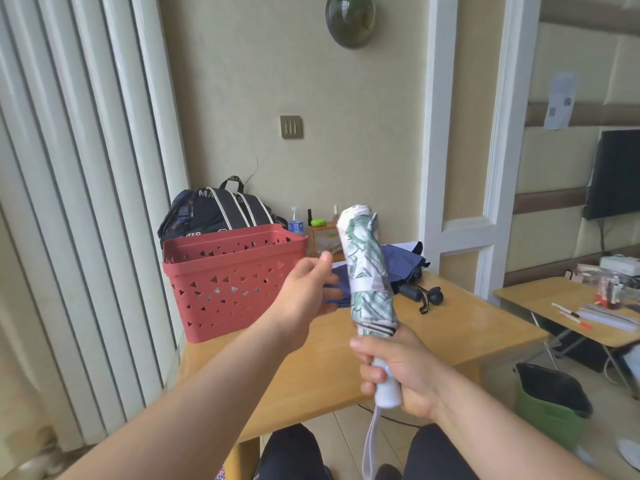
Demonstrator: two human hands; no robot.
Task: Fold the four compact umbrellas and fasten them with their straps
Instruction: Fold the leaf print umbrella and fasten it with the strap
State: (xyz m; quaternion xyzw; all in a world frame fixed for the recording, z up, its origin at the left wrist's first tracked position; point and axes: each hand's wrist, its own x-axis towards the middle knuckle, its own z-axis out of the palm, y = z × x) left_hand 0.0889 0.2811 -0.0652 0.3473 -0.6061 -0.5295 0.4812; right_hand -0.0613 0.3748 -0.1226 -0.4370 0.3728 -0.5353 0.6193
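Note:
My right hand grips the white handle of a folded white umbrella with a green leaf print. It stands nearly upright above the wooden table, and a white strap is wrapped around its middle. My left hand hovers just left of the umbrella with fingers relaxed, holding nothing. Behind them a navy umbrella lies loosely unfolded on the table, its black handle and cord pointing right.
A red perforated basket stands at the table's back left, with a dark backpack behind it. Small bottles and a box sit by the wall. A green bin stands on the floor to the right, beside a second table.

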